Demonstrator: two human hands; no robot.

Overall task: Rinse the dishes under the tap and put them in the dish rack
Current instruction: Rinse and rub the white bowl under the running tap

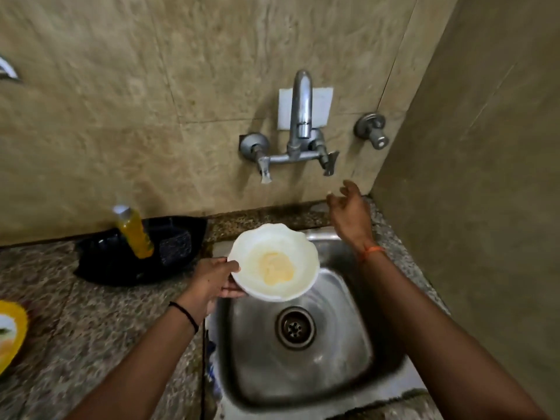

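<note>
My left hand grips the left rim of a white bowl with yellowish residue at its bottom, holding it over the back left part of the steel sink. My right hand is raised with fingers apart, empty, just below the right lever of the wall tap. No water runs from the spout. The dish rack is not clearly in view.
A black tray holding a yellow soap bottle and a scrubber sits left of the sink on the speckled granite counter. A yellow plate shows at the left edge. A side wall stands close on the right.
</note>
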